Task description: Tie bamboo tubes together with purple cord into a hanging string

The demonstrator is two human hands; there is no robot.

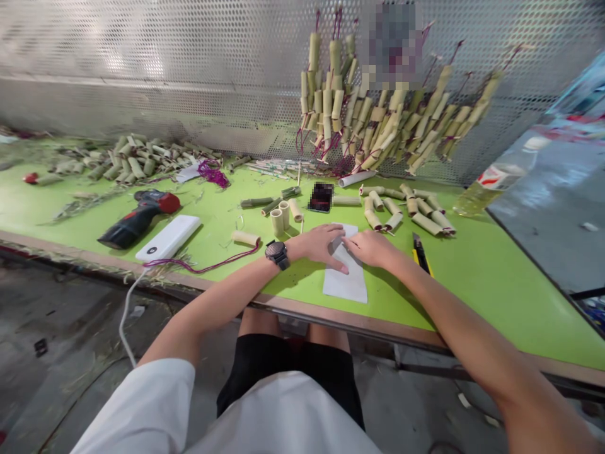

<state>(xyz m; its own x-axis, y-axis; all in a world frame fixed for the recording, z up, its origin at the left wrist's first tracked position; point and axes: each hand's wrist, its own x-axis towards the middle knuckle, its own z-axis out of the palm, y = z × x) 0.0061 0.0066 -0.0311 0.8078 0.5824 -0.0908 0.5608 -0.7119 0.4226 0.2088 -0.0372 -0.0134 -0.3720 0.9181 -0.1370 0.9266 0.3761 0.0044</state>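
Heap of cut bamboo pieces point(130, 159): stacked at the rear of the green surface point(496, 290), where the front edge is left free for handwork. Power drill point(144, 217): laid on its side, within arm's reach. White power bank point(169, 238): set near the edge, probably so that its cable point(125, 312) can be hung down. Purple cord tangle point(213, 173): placed beside the heap. Corded bamboo piece point(246, 238): laid lengthwise. Bamboo tubes point(276, 224): some stood on end.

Left hand point(326, 243): spread over the white paper point(347, 289), thumb well apart from the fingers, seemingly so that the sheet is steadied. The paper is placed directly before the person, between the hands. Right hand point(371, 247): curled in at the sheet's upper part; whether anything is pinched cannot be told, the fingertips being hidden.

Linked bamboo pieces point(428, 222): laid behind. Hanging bamboo strings point(328, 113): suspended against the perforated panel point(189, 57). Utility knife point(422, 255): laid near the right forearm, presumably for easy reach. Bottle point(496, 180): stood at the far right.
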